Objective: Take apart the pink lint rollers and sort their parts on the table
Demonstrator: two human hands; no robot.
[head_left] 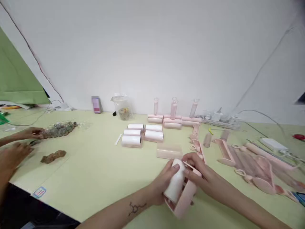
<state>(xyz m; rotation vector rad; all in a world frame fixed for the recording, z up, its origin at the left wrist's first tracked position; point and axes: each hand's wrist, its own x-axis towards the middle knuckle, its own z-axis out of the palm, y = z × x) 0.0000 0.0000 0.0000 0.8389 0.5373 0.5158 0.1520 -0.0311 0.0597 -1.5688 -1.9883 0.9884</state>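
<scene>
My left hand point(160, 184) is closed around a white lint roll point(174, 187), its thumb lying on the roll's upper part. The roll is tilted and sits at least partly inside a pink roller holder point(186, 198); whether it is fully seated I cannot tell. My right hand point(195, 168) grips the upper end of that holder, fingers bent over its edge. Just beyond my hands a clear pinkish cover point(168, 151) lies on the table. Several more white rolls point(131, 141) lie grouped farther back, left of the cover.
Pink holder parts point(225, 152) and clear covers point(250, 162) are heaped at right. Assembled pink rollers point(155, 118) line the wall, some small ones upright. A power strip point(216, 122) with cables lies behind. At left, another person's hands point(16, 152) work near brown clumps point(52, 156).
</scene>
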